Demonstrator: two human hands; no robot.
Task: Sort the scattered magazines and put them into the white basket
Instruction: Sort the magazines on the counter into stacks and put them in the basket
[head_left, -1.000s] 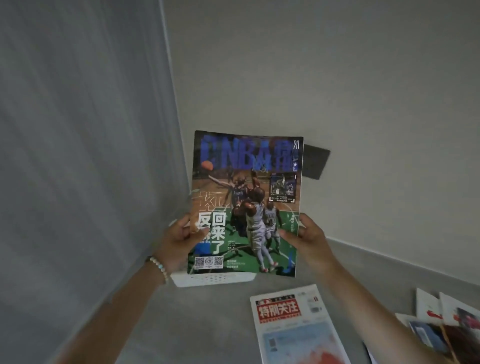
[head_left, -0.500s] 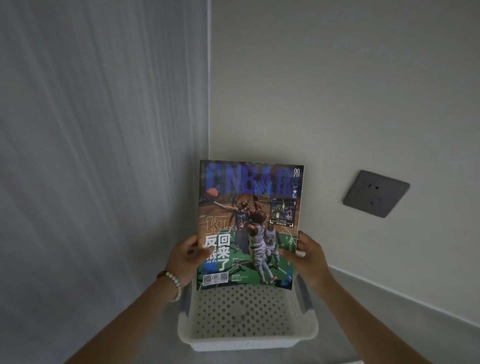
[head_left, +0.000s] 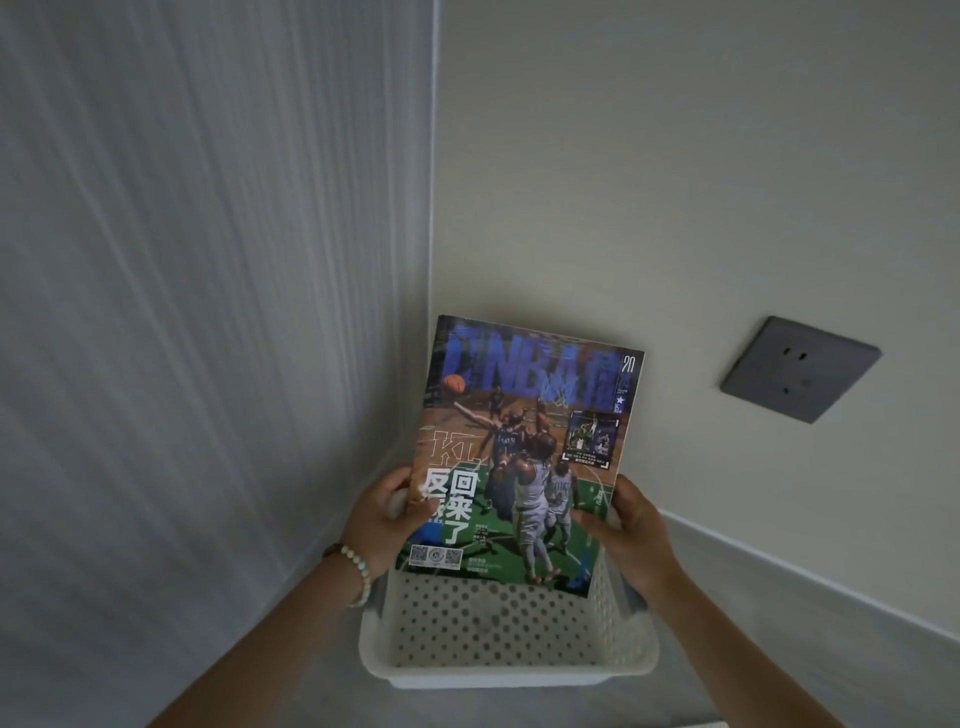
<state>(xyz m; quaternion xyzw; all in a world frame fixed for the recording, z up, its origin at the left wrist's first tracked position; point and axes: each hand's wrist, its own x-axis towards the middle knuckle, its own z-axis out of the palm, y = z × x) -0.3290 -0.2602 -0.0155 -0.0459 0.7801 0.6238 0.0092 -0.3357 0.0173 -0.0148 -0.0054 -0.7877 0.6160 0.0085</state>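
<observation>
A basketball magazine (head_left: 524, 452) with a blue title and a green court on its cover stands nearly upright over the white basket (head_left: 509, 670). Its lower edge sits at the basket's far side, inside the rim. My left hand (head_left: 387, 512) grips the magazine's left edge, thumb on the cover, a bead bracelet on the wrist. My right hand (head_left: 631, 525) grips the right edge the same way. The basket has perforated walls and floor, and the visible floor holds nothing else.
The basket stands on a grey floor in a corner, between a ribbed grey wall (head_left: 208, 312) on the left and a pale wall behind. A grey wall socket (head_left: 800, 369) sits to the right. A white edge shows at the bottom (head_left: 696, 724).
The view has swung left and up from the magazines on the floor to the corner. The magazine, held in both hands, has come down toward the basket, which now shows fully.
</observation>
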